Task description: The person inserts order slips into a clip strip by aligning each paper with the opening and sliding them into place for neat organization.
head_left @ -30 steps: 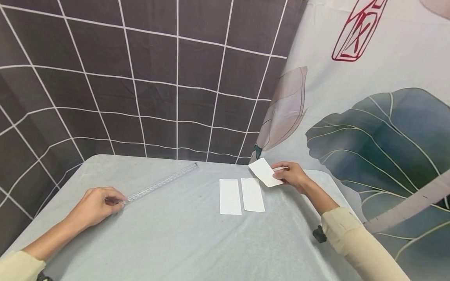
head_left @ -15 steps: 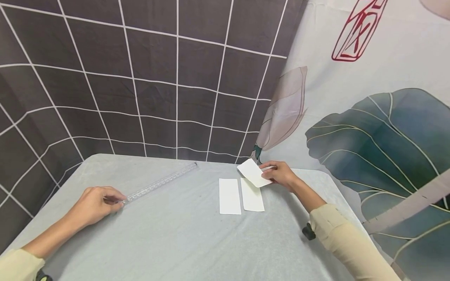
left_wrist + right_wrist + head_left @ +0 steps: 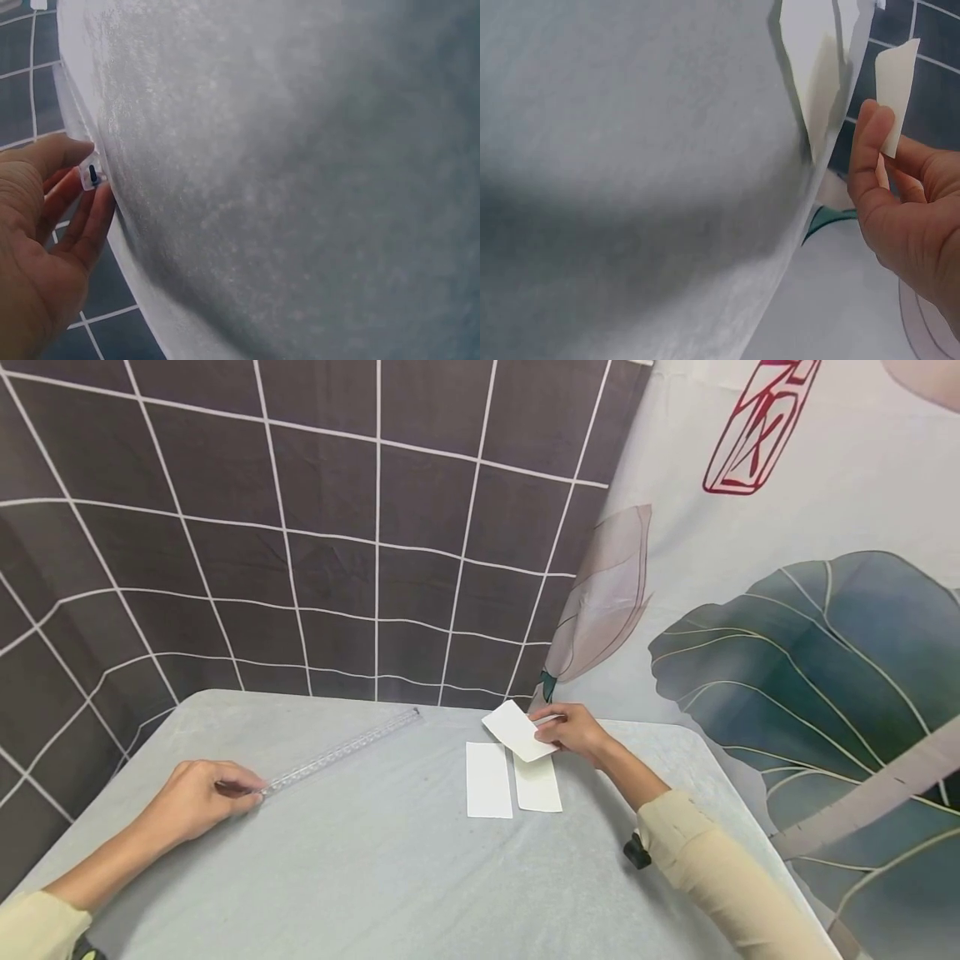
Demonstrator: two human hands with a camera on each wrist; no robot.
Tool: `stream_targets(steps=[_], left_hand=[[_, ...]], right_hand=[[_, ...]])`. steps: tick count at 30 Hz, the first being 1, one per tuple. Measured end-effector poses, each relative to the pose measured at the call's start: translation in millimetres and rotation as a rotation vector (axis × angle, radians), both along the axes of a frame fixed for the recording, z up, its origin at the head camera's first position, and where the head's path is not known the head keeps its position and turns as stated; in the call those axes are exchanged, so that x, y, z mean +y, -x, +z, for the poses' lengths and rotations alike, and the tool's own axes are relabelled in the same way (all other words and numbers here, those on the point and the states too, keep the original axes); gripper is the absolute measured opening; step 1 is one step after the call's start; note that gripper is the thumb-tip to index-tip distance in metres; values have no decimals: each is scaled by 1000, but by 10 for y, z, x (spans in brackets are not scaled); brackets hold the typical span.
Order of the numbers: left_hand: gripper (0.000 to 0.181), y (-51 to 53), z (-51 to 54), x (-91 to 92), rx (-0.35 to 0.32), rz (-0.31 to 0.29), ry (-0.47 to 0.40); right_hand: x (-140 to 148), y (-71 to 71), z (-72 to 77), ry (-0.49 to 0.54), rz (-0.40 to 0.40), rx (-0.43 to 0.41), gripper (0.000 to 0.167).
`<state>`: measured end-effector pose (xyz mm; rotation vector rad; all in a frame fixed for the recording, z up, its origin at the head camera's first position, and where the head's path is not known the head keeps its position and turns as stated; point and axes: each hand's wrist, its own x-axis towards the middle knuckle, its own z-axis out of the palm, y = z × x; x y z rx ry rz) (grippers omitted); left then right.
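Between thumb and fingers, my left hand [image 3: 202,797] pinches the near end of a clear ruler [image 3: 337,753], which slants away to the right over the table. Its clear end [image 3: 91,174] shows between the fingertips in the left wrist view. At the right, my right hand [image 3: 573,731] pinches a white paper card [image 3: 517,731] by its right edge, tilted and raised. The held card [image 3: 896,90] also appears in the right wrist view. Beneath it lies a second white card [image 3: 538,787], its upper part covered. A third white card [image 3: 489,781] lies flat just left of that one.
A grey cloth covers the table [image 3: 337,877]. Behind its far edge hangs a dark curtain with a white grid [image 3: 330,568]. On the right hangs a pale curtain printed with a large leaf [image 3: 795,643].
My right hand has moved left with the card, which now overlaps the top of the second card. My left hand and the ruler stay nearly still.
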<state>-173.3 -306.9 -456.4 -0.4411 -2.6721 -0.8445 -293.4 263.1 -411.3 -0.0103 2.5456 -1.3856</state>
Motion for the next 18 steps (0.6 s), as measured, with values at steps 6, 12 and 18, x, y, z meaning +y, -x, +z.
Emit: stream_targets(steps=[6, 12, 18], left_hand=[[18, -13, -13, -11, 20, -3, -2], [18, -10, -11, -20, 21, -18, 1], [19, -15, 3, -27, 21, -48, 0]], right_hand=[[-128, 13, -28, 4, 10, -9, 42], [-208, 37, -65, 28, 17, -1, 41], [-300, 51, -114, 31, 30, 8, 40]])
